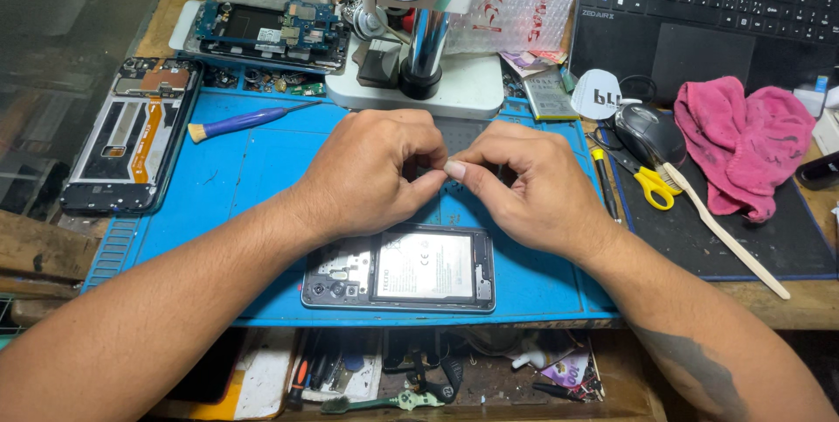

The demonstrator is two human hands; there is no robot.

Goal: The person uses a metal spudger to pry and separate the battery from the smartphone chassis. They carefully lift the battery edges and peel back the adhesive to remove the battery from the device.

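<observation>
Pinching something tiny between both hands above an opened smartphone.

Left hand [371, 173] and right hand [524, 186] meet fingertip to fingertip over the blue repair mat [253, 169], each grip pressed together on a part too small to identify. The opened phone [399, 268], back cover off and battery showing, lies just below them at the desk's near edge. Judging by this, a small part is being readied; the next move calls for steady, precise handling. A brush [249, 120] lies left.
</observation>
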